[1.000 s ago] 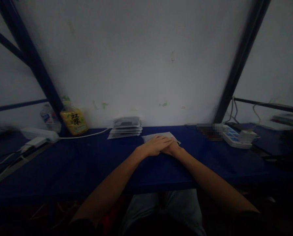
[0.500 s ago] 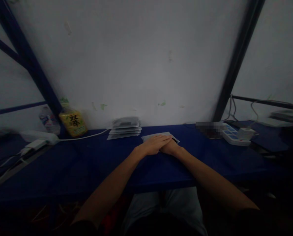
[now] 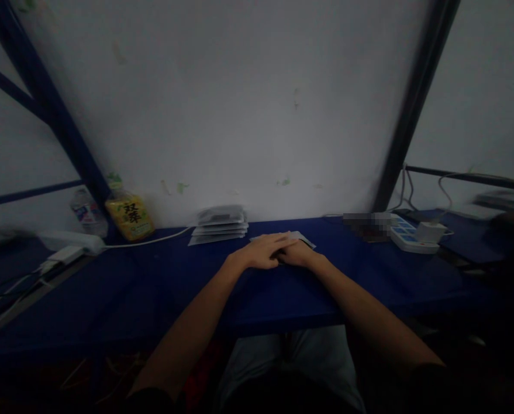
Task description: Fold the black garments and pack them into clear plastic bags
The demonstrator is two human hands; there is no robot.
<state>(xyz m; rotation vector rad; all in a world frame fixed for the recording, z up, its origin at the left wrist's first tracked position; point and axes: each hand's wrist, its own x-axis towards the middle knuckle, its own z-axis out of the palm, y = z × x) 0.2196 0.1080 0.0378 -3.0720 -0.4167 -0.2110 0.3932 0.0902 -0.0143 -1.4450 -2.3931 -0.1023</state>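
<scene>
As left hand eases partly off right hand, gap opens between; cannot tell either's grip.

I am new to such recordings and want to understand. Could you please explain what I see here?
There is no machine, only a person whose head-worn camera looks forward and down. The bare left hand lies partly across the bare right hand, covering part of a flat, pale packet on a blue table. Whether they hold anything is hidden. Behind, to the left, is a stack of flat, pale packets; farther left, a green-capped yellow bottle with dark lettering; to the right, a white power strip with blue panels.
</scene>
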